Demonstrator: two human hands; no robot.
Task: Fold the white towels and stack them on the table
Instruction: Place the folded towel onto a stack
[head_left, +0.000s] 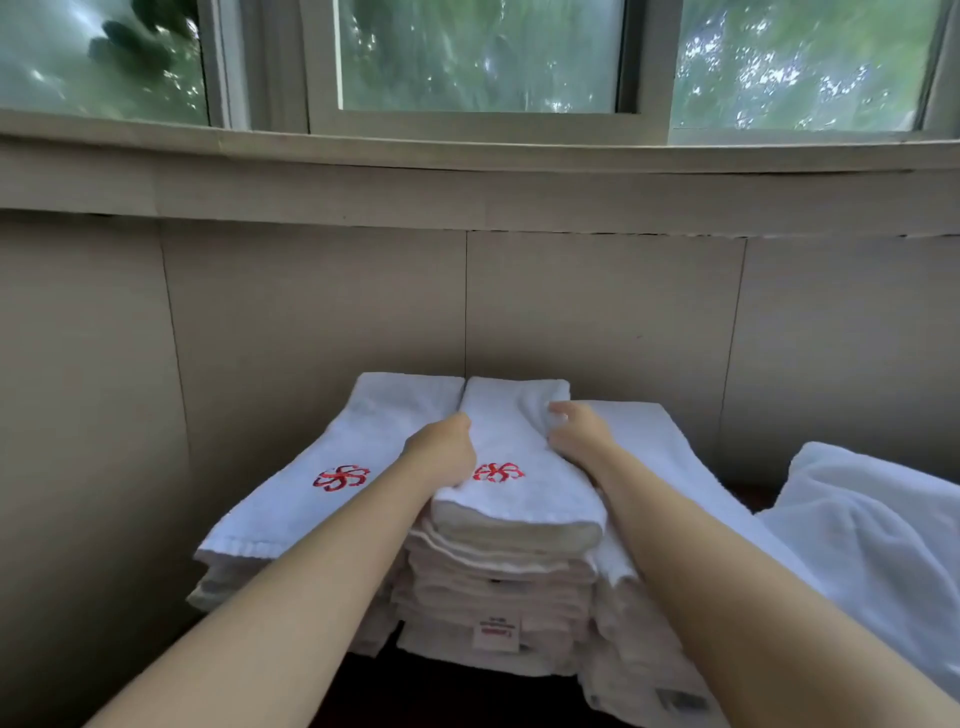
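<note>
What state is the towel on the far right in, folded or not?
Not folded: the loose towel lies rumpled, without the flat layered edges of the middle stack.

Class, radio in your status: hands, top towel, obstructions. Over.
Both grip top towel: left hand one side, right hand the other. Folded, atop middle stack. Nothing blocking; loose towel off right.

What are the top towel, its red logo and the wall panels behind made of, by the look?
The top towel: likely cotton terry, matte white; nubby pile, thick soft folded edge. Its red logo: probably embroidered thread; slightly glossy, dense strokes. The wall panels: unclear, smooth matte beige sheets with thin seams; maybe laminate, board or tile.
</note>
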